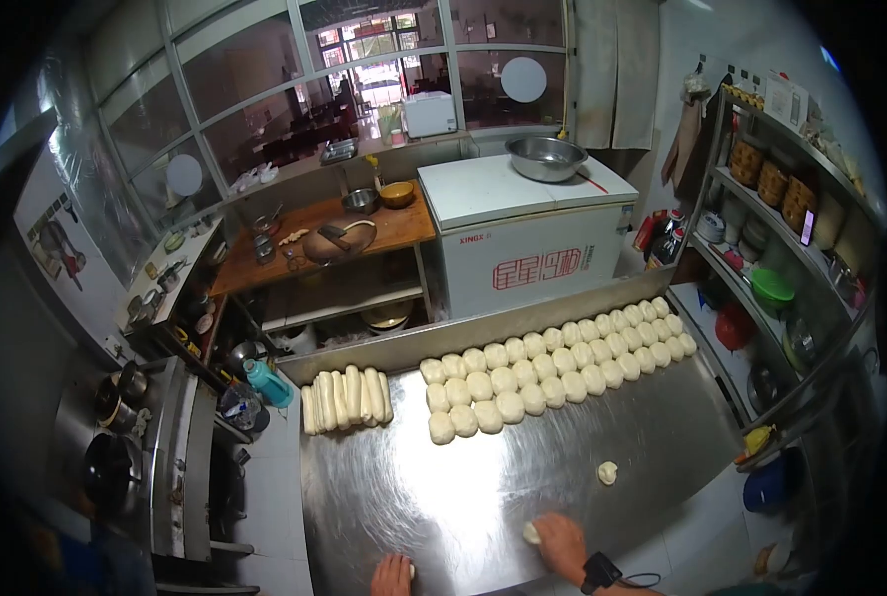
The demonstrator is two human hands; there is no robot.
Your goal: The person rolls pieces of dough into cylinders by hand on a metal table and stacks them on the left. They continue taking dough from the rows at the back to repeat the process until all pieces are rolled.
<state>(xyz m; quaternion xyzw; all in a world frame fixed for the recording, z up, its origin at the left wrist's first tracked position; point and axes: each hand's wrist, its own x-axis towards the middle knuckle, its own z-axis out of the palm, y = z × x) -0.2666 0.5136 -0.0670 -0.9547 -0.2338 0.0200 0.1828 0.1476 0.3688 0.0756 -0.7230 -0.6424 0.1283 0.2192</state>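
Observation:
Near the front edge of the steel table (364,487), my left hand (392,576) is closed over a small dough piece (413,572), of which only a sliver shows. To its right, my right hand (561,546) curls round another dough piece (531,533) on the steel; a dark band is on that wrist. A single dough ball (607,473) lies above and right of my right hand. Rows of round dough balls (509,407) line the back of the table. Left of them lies a stack of long dough strips (346,399).
A raised metal ledge (414,341) runs along the table's back. Behind it stand a white freezer (533,248) with a steel bowl (547,159) on top and a wooden counter (314,243). Shelves (781,228) stand at the right, a stove (180,457) at the left.

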